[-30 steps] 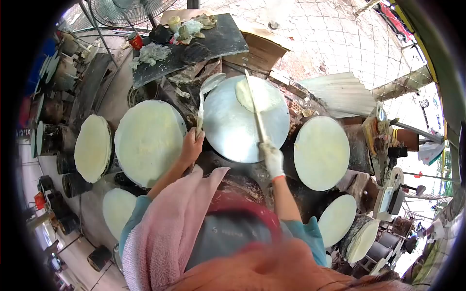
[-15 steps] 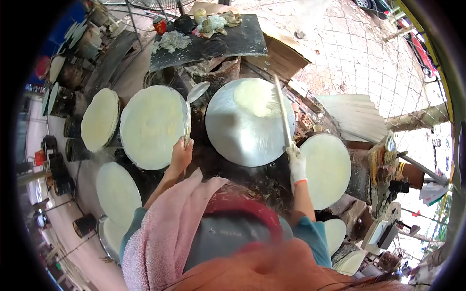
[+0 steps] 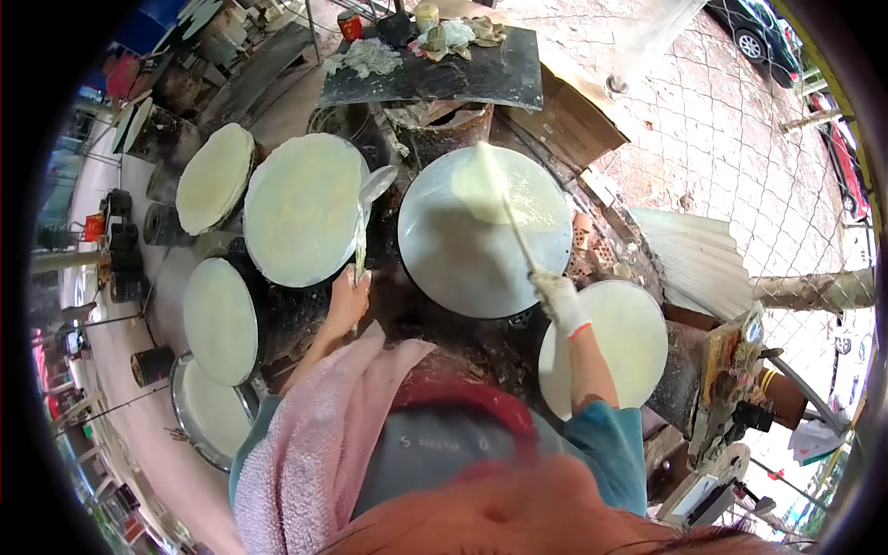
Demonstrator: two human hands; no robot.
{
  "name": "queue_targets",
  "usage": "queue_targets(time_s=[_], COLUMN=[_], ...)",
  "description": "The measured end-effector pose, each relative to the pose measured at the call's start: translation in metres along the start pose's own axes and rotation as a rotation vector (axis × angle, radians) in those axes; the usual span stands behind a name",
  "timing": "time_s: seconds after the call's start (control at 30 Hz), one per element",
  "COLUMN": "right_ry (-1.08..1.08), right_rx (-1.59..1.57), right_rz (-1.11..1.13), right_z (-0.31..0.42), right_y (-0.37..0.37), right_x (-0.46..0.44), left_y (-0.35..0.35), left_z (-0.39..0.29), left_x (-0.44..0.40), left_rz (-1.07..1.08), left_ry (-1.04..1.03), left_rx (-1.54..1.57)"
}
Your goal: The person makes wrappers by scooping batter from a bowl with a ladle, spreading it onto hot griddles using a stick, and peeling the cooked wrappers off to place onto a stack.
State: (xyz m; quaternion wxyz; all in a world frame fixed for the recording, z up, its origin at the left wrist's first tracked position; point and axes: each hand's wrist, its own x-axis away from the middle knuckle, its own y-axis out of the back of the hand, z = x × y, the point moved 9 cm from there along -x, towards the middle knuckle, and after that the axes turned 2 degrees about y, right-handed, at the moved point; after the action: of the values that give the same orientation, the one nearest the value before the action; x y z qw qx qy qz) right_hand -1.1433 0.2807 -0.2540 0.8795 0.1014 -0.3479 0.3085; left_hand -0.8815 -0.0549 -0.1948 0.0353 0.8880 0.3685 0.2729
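My left hand point(image 3: 348, 301) is closed around the handle of a metal ladle point(image 3: 377, 185), whose bowl rests over the edge of a round griddle covered by a pale sheet of batter point(image 3: 305, 213). In my gloved right hand point(image 3: 561, 302) is a long thin spreading stick point(image 3: 516, 227). It slants across a bare-metal round griddle point(image 3: 453, 273) in front of me. Pale wet batter point(image 3: 476, 190) lies on the far part of that griddle, under the stick's far end. My right forearm passes over another griddle with a pale sheet point(image 3: 624, 347).
More round pale sheets stand at left: a stacked one point(image 3: 215, 180), another point(image 3: 220, 319) and one on a metal pan point(image 3: 213, 416). Beyond is a dark table point(image 3: 444, 79) with cloths and a red can point(image 3: 350, 26). Wire fencing point(image 3: 740, 120) runs along the right.
The stick has swung left from the griddle's right edge across the batter, smearing it outward. My left hand still holds the ladle. The whole view has shifted slightly.
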Motion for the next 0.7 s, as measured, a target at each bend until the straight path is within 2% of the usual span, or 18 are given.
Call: queue_targets(time_s=[0.03, 0.13, 0.23, 0.3, 0.33, 0.37, 0.43, 0.47, 0.57, 0.6, 0.63, 0.67, 0.7], right_ry=[-0.072, 0.014, 0.166, 0.363, 0.331, 0.198, -0.067, -0.028, -0.006, 0.180, 0.187, 0.339, 0.347], right_rx=[0.040, 0.156, 0.413, 0.032, 0.144, 0.212, 0.353, 0.354, 0.416, 0.377, 0.376, 0.484, 0.473], right_rz=[0.088, 0.122, 0.044, 0.008, -0.014, 0.083, 0.279, 0.284, 0.259, 0.241, 0.194, 0.185, 0.187], right_z=[0.000, -0.014, 0.016, 0.011, 0.008, -0.008, -0.002, -0.007, -0.006, 0.000, 0.031, 0.019, 0.024], right_y=[-0.022, -0.024, 0.026, 0.054, 0.052, 0.048, 0.008, 0.002, 0.021, 0.036, 0.038, 0.057, 0.055], right_x=[0.006, -0.001, -0.008, -0.051, -0.062, -0.065, -0.031, -0.029, -0.027, -0.046, -0.033, -0.072, -0.080], left_y=[-0.001, -0.001, 0.009, 0.011, 0.010, 0.008, 0.011, 0.012, 0.018, 0.021, 0.023, 0.024, 0.023], left_z=[0.002, 0.010, 0.016, 0.015, 0.004, 0.001, -0.006, -0.007, 0.009, 0.013, 0.015, 0.018, 0.017], left_x=[0.003, 0.003, -0.005, 0.000, 0.007, 0.011, 0.019, 0.024, 0.018, 0.015, 0.009, 0.003, -0.004], left_rz=[-0.009, -0.015, -0.101, -0.118, -0.110, -0.101, -0.172, -0.207, -0.151, -0.153, -0.153, -0.153, -0.176], left_ry=[0.005, 0.011, -0.271, -0.194, -0.134, -0.075, -0.177, -0.223, -0.156, -0.153, -0.150, -0.147, -0.198], left_rx=[0.005, -0.031, -0.289, -0.355, -0.381, -0.406, -0.405, -0.404, -0.454, -0.488, -0.523, -0.558, -0.575])
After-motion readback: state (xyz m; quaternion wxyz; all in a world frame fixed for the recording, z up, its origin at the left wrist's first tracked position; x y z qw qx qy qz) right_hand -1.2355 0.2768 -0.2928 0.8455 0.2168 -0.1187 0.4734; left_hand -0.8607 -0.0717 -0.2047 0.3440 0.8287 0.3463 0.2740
